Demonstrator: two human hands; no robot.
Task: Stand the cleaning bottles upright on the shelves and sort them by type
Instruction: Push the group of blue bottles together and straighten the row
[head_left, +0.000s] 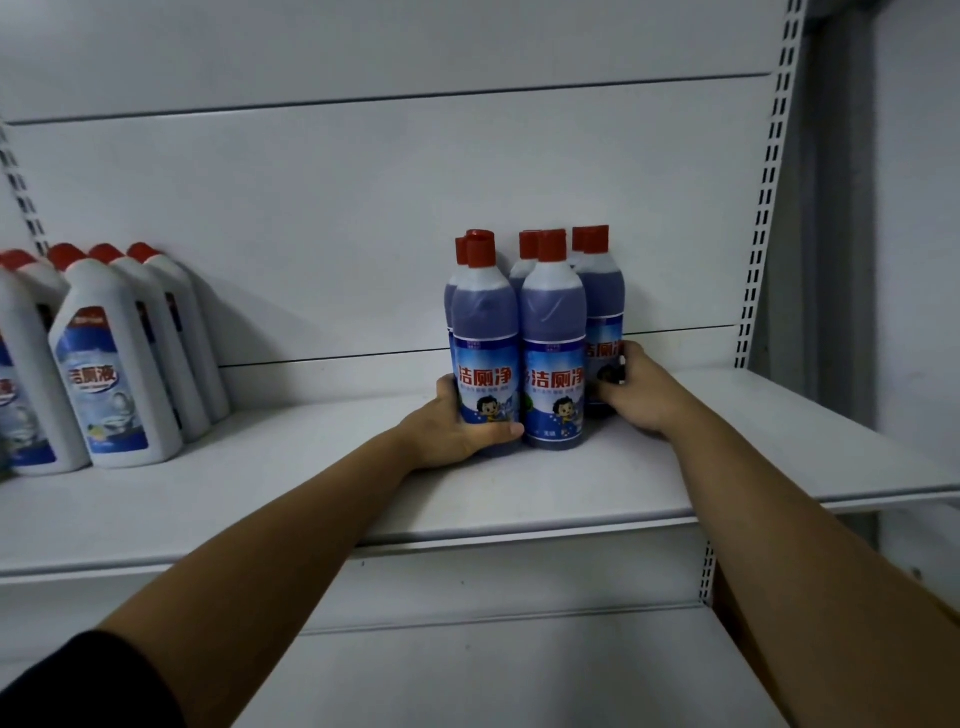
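Six blue bottles (553, 332) upright, bunched between both hands on shelf (727, 467). Left hand (447, 426) grips front-left bottle (485, 322) low, thumb across front; right hand (639, 389) fingers curl round rightmost bottle (602, 296). White bottles (109, 364) well left.

Both bare forearms stretch forward and a little upward, drawing closer toward the hands. The left hand (457, 428) wraps the base of a round blue plastic bottle with a red cap (485, 322), its thumb laid across the front. The right hand (641, 392) curls its fingers round the lower side of another red-capped blue bottle (602, 296). A dark sleeve (78, 680) covers the left upper arm.
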